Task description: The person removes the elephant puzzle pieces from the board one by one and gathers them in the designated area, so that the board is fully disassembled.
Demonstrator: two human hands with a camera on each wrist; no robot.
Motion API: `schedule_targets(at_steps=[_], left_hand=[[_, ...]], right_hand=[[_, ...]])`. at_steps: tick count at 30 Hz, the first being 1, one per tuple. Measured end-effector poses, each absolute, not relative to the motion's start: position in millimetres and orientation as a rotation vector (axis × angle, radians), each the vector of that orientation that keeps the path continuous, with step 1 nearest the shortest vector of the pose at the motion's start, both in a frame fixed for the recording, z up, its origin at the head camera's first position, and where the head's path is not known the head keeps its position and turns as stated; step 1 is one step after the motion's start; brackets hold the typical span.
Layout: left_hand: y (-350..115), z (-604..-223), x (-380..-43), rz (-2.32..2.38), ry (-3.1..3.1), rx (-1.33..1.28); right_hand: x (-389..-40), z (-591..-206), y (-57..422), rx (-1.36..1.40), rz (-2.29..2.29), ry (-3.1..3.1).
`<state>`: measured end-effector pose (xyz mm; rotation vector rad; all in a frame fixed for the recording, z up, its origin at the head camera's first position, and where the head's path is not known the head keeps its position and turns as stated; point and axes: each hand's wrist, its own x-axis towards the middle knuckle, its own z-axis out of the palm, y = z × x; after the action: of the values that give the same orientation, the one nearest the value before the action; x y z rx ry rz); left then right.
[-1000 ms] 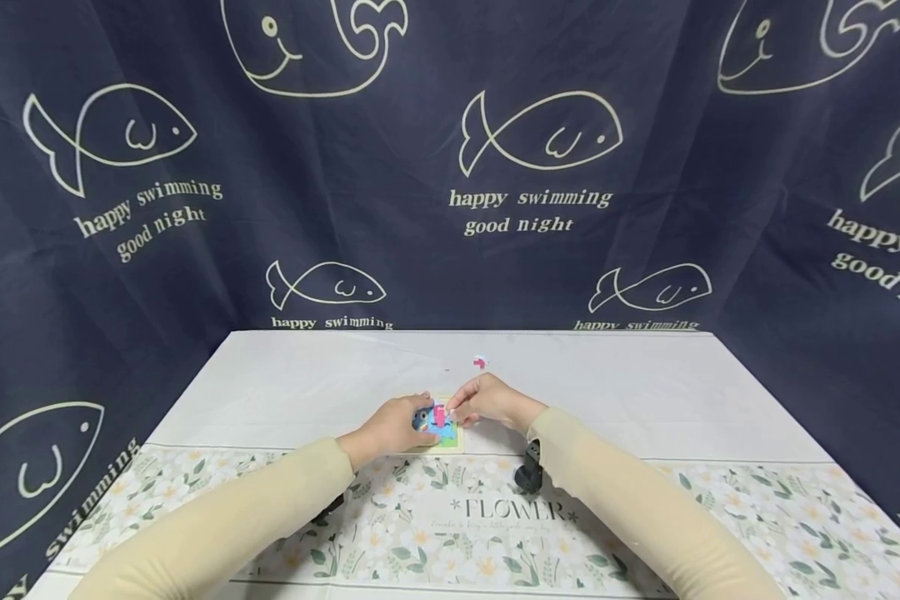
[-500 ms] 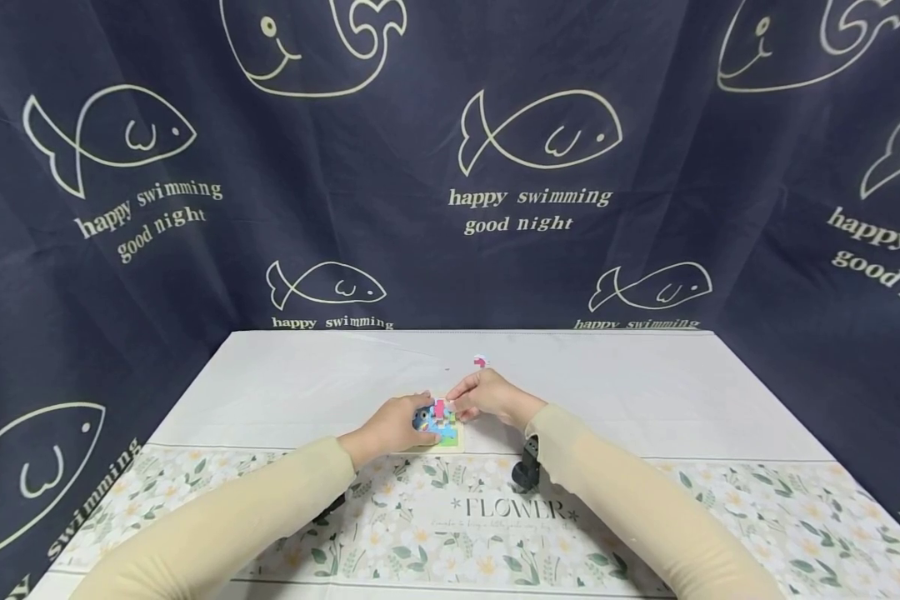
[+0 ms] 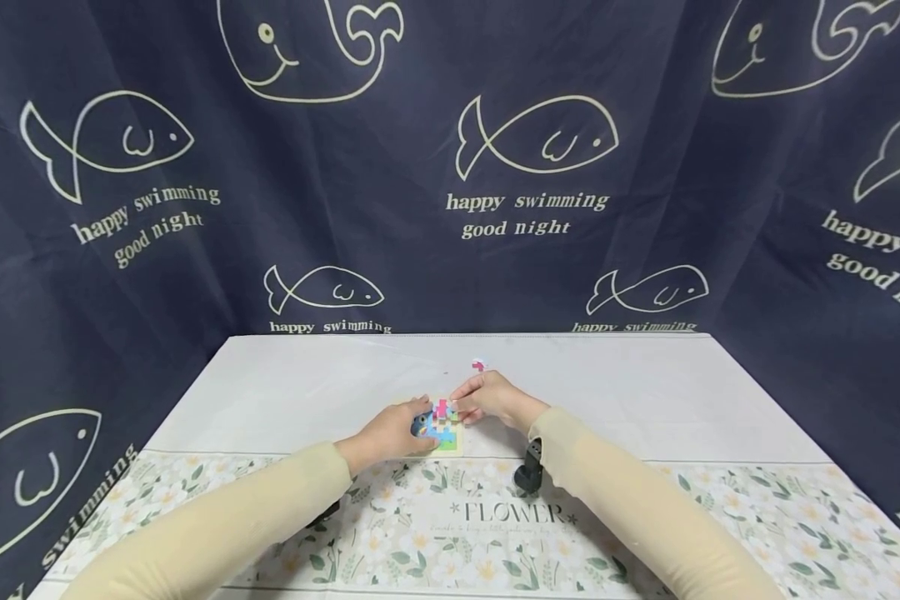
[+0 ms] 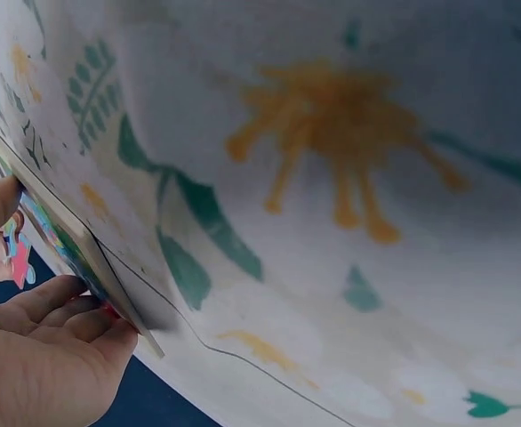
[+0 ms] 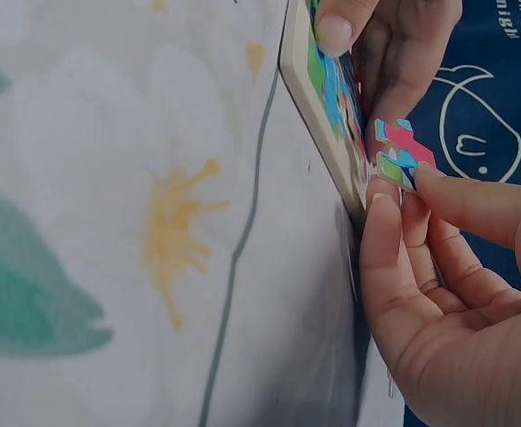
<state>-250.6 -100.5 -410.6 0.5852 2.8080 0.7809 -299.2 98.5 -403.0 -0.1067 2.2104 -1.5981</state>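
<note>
A small jigsaw puzzle board (image 3: 450, 447) with a pale wooden rim lies on the table, its picture in blue, green and other colours. My left hand (image 3: 390, 429) grips it from the left side, the thumb on its face near the front and the other fingers by the far edge. Close over the board's right part, my right hand (image 3: 491, 396) pinches a puzzle piece (image 5: 407, 147) in pink, blue and green between thumb and fingertips. The piece stands tilted to the board in the right wrist view. Part of the picture is hidden under my left hand.
Beyond the right hand a loose pink and white puzzle piece (image 3: 479, 365) lies on the white table top (image 3: 607, 383). A flower-print strip (image 3: 450, 558) runs along the front. A dark blue fish-print curtain (image 3: 390, 208) closes off the back and sides.
My right hand has shifted slightly away with the pinched piece, and the piece's angle has changed, uncovering more of the board. The left hand stays at the board's left side.
</note>
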Motion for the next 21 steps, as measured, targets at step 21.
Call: schedule_targets(at_steps=[21], left_hand=[[-107.7, -408.2, -255.3, 0.785, 2.723, 0.591]], right_hand=[[-306.7, -403.3, 109.0, -0.068, -1.629, 2.206]])
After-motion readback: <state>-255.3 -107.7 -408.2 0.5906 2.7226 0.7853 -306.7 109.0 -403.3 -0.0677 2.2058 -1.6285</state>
